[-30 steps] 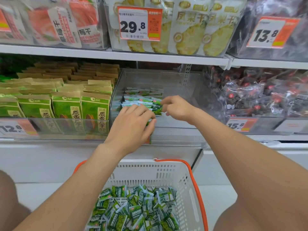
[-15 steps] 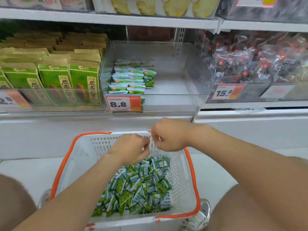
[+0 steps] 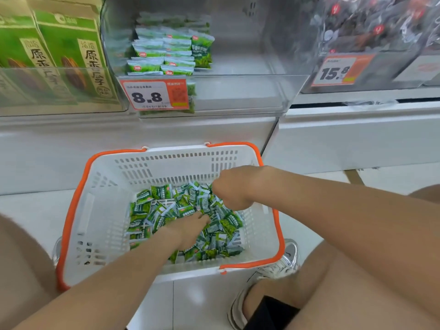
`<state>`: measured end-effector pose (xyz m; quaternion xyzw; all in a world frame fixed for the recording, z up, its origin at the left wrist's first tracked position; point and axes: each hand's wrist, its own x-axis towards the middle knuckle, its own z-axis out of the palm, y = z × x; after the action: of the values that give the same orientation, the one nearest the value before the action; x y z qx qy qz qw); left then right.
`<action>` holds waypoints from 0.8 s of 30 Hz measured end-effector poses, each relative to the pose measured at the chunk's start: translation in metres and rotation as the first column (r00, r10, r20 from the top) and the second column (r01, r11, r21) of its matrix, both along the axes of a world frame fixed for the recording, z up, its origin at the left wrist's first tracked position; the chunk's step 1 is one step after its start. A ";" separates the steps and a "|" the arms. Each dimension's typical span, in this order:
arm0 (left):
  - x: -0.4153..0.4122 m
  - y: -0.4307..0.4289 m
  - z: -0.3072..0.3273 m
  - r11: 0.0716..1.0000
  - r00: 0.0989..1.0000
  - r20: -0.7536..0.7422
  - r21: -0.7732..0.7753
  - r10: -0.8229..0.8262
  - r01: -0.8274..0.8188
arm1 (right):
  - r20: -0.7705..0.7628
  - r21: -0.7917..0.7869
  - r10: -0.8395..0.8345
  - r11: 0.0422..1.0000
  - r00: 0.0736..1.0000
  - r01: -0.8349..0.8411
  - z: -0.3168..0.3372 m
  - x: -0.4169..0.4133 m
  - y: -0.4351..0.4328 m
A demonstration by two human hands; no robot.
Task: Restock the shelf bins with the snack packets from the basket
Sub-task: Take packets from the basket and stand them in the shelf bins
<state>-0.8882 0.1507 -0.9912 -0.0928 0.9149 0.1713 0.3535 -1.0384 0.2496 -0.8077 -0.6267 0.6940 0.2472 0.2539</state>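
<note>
Snack packets (image 3: 152,210) heaped loose in the white basket (image 3: 102,210). Left hand (image 3: 190,231) laid on the heap's centre, fingers stretched out. Right hand (image 3: 232,189) curled over the heap's 1 o'clock edge; whether a packet is pinched cannot be told. Shelf bin (image 3: 238,91) seen at 12 o'clock, part-filled.

On my feed I see a pale tiled floor (image 3: 35,206) with a soft sheen of overhead light near the bottom. A white shelf unit (image 3: 71,148) fills the background and meets a second white unit (image 3: 357,139) at a dark vertical seam. Tall green packs (image 3: 69,51) stand upper left. Dark glossy bags (image 3: 369,27) sit upper right behind an orange price tag (image 3: 338,71) reading 15.8.
</note>
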 end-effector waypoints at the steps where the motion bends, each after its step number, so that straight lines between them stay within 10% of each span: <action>1: -0.007 0.006 0.000 1.000 0.997 -0.074 0.017 -0.019 0.020 | -0.001 0.008 0.003 1.000 1.000 -0.002 -0.002 0.000 0.000; 10: -0.038 0.046 -0.018 0.870 0.884 0.000 -0.175 -0.467 0.460 | -0.014 0.081 -0.063 0.995 0.998 0.064 -0.010 -0.017 0.006; 24: -0.037 0.022 -0.034 0.992 0.984 -0.158 -0.086 0.079 -0.093 | -0.017 0.086 -0.106 0.991 0.994 0.107 -0.002 -0.019 0.007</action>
<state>-0.9253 0.1728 -1.0252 -0.1350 0.9417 0.1505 0.2690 -1.0573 0.2565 -0.8099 -0.5756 0.7166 0.2673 0.2893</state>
